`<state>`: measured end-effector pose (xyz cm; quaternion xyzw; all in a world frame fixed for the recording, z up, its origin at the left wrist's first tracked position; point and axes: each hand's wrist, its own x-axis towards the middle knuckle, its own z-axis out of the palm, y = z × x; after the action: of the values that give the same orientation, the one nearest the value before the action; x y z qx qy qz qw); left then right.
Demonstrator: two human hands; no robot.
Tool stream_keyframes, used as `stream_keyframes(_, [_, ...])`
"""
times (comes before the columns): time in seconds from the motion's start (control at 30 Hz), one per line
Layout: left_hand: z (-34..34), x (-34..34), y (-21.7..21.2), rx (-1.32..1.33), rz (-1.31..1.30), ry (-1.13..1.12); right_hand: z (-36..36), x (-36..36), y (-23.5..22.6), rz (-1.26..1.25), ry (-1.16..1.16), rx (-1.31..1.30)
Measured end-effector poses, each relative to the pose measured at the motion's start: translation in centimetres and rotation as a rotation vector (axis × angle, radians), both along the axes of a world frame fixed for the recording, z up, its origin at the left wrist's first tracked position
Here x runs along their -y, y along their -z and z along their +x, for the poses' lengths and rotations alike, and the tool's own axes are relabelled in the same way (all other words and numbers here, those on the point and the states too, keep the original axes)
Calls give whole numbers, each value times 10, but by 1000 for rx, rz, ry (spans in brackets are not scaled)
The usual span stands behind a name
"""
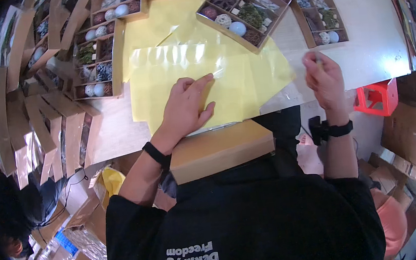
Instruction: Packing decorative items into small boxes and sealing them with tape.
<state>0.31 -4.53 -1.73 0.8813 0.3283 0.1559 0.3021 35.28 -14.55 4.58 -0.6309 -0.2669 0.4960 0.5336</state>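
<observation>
My left hand (187, 104) lies on a glossy yellow sheet (163, 94), index finger stretched forward and thumb apart. Nothing shows in it. Pale round shapes line up along the sheet's far part, perhaps clear stickers or reflections. Over the table's right part, my right hand (324, 78) is raised with its fingertips pinched together. What they hold, if anything, is too small to make out. A plain brown cardboard box (220, 149) rests against my body at the table's near edge, close to my left wrist.
Several compartment boxes of balls, pine cones and moss, such as a tilted box (251, 14), a right one (320, 14) and a left one (100, 65), surround the sheet. Boxes stand stacked at far left (37, 113). A red stool (376, 98) stands beyond the table's edge; a person (17, 208) is at left.
</observation>
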Motion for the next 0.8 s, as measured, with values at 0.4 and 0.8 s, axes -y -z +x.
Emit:
stream_keyframes(0.4, [14,-28,-21,-34,-36,23,102,146,24,-964,-398,1134])
stream_keyframes(0.8, [58,-27,-19,-269,110,-90,101,145,47,-906,-479,1212])
